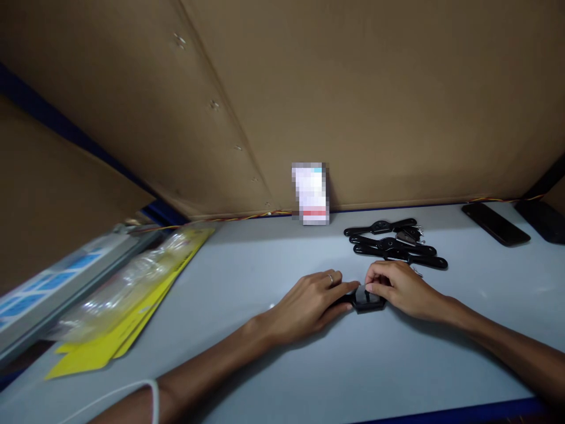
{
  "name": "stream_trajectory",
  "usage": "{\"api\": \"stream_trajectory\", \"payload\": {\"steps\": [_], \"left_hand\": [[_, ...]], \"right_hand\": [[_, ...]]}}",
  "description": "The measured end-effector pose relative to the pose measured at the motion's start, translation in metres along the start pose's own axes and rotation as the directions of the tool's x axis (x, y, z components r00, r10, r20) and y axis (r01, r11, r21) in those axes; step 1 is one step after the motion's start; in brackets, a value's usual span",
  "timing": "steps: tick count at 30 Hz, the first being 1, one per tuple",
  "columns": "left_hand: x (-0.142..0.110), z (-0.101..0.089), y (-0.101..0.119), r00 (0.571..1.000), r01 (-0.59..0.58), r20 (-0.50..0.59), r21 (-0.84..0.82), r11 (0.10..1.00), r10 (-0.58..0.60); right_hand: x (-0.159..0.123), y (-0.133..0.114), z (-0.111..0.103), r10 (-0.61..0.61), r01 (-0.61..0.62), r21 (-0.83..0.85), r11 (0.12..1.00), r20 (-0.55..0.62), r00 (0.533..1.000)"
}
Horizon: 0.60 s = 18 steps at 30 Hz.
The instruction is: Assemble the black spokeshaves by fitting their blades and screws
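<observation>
On the table in front of me lies a black flat part with a wide angular middle, a shiny top face and a narrow end. My left hand, wearing a ring, grips the narrow left end between thumb and fingers. Over the top face, my right hand has thumb and index finger pinched together at a small dark piece too small to name. Just beyond my right hand lie several long black handle-like parts with rounded middles. Small metal bits rest among them.
A lit, blurred-out phone leans on the cardboard wall. Farther right lie a dark phone and another black object. At left are clear plastic bags, yellow sheets and a long box. A white cable crosses my left forearm.
</observation>
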<state>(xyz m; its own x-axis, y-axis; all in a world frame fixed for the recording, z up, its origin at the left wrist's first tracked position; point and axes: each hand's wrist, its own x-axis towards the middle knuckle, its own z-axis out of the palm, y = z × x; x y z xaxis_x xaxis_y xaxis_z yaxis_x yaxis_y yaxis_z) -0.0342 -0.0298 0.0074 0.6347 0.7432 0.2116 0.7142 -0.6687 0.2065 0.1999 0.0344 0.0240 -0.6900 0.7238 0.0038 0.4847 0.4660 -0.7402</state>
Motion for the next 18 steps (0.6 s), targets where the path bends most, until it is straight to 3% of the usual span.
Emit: {"api": "stream_trajectory", "payload": {"steps": [10,12,14,16,17,18], "left_hand": [[-0.001,0.0,0.0,1.0,-0.015,-0.003,0.016,1.0,0.015],[-0.001,0.001,-0.001,1.0,-0.021,-0.011,0.015,1.0,0.021],[-0.002,0.002,-0.002,0.999,-0.022,-0.024,0.009,1.0,0.022],[-0.003,0.004,-0.004,1.0,-0.013,-0.023,-0.002,1.0,0.013],[-0.004,0.004,-0.005,1.0,-0.009,-0.019,-0.009,1.0,0.009],[-0.004,0.005,-0.005,1.0,-0.011,-0.017,-0.012,1.0,0.01]], "right_hand": [[-0.001,-0.003,-0.001,-0.021,0.021,-0.002,1.0,0.011,1.0],[-0.002,-0.005,-0.013,-0.073,0.074,0.014,0.997,-0.064,0.995],[-0.004,-0.004,-0.033,-0.127,0.12,-0.041,0.992,-0.268,0.955],[-0.008,0.002,-0.057,-0.119,0.034,-0.188,0.982,-0.463,0.878],[-0.009,0.006,-0.068,-0.111,-0.03,-0.273,0.962,-0.485,0.868],[-0.011,0.011,-0.077,-0.083,-0.083,-0.351,0.933,-0.432,0.898]]}}
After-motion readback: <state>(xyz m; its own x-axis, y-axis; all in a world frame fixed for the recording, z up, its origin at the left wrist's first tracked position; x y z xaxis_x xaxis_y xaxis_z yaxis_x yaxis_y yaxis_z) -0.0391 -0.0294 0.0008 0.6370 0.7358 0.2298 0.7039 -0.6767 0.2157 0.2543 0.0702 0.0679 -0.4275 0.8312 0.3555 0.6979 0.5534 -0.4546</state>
